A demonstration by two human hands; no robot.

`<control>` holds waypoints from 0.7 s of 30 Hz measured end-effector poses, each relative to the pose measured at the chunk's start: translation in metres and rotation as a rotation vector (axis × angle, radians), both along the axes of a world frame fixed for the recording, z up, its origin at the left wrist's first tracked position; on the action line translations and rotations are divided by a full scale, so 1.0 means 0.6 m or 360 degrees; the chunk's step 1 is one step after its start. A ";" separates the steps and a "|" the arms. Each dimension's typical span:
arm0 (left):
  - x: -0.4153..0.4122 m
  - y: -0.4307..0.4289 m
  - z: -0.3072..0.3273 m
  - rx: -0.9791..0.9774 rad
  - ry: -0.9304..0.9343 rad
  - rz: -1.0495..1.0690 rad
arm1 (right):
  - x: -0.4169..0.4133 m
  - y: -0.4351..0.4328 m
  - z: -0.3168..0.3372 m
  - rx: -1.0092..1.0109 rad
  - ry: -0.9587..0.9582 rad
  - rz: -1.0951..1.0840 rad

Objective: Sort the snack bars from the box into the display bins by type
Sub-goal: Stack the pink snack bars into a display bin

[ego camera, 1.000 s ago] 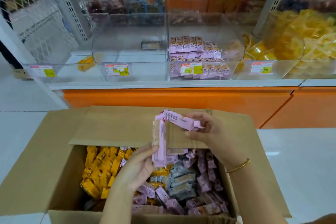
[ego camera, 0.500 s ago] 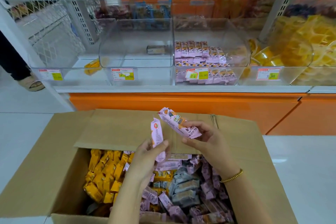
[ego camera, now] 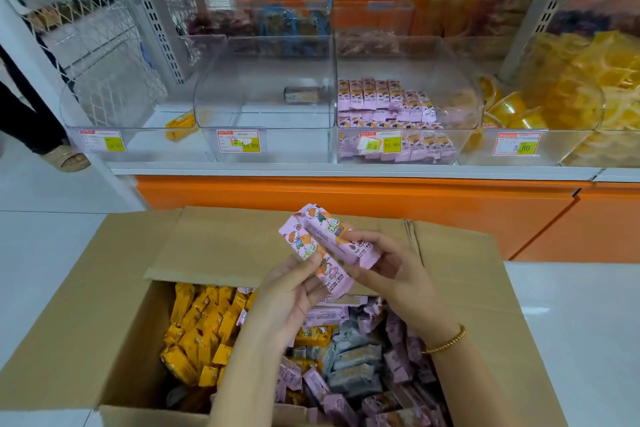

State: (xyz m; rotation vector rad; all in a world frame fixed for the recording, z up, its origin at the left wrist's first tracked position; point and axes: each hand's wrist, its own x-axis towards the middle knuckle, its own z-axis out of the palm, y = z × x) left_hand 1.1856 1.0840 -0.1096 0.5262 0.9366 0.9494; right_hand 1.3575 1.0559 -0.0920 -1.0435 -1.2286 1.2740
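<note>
Snack bars: two pink-wrapped ones, one in each of my hands, held above the open box (ego camera: pixel 114 288) and touching along their length.
Left hand (ego camera: pixel 291 298): it pinches the lower pink bar (ego camera: pixel 304 246) between thumb and fingers.
Right hand (ego camera: pixel 391 274): thumb and fingers curl round the near end of the upper pink bar (ego camera: pixel 329 230).
Change: a second ago the left bar stood on edge with its plain side toward me and the right one lay across its top. Now both are turned picture-side up and lie parallel, tilted up to the left.
Meaning: the prints look alike, so I judge them one type, bound for the pink bin (ego camera: pixel 464 97) on the shelf, which is already partly stocked in rows.
Left in the box: yellow bars (ego camera: pixel 197 329) on the left, grey bars (ego camera: pixel 353 357) in the middle, loose pink bars (ego camera: pixel 398 329) on the right. Most of the sorting remains.
Other bins: a lone grey bar (ego camera: pixel 303 95) lies in the middle bin and a lone yellow bar (ego camera: pixel 180 123) in the left one.
Surface: the box sits on pale floor tile (ego camera: pixel 571 305), in front of the orange shelf base (ego camera: pixel 346 198).
Room: a shop aisle, with someone's sandalled foot (ego camera: pixel 67 158) at far left.
</note>
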 end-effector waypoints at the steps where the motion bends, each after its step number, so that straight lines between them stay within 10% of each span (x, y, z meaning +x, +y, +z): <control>1: 0.002 0.003 0.005 0.0033 -0.0008 -0.0032 | 0.003 -0.001 0.002 0.0003 0.0007 0.0039; 8: 0.065 0.049 0.069 0.0434 0.0286 -0.0057 | 0.007 0.043 0.039 0.0320 -0.1057 -0.0468; 14: 0.135 0.161 0.145 0.0750 0.0414 -0.0170 | 0.060 0.147 0.112 0.0431 -0.1102 -0.0783; 21: 0.146 0.309 0.146 0.1389 0.1783 0.0224 | 0.201 0.401 0.159 -0.0183 -0.1385 -0.1162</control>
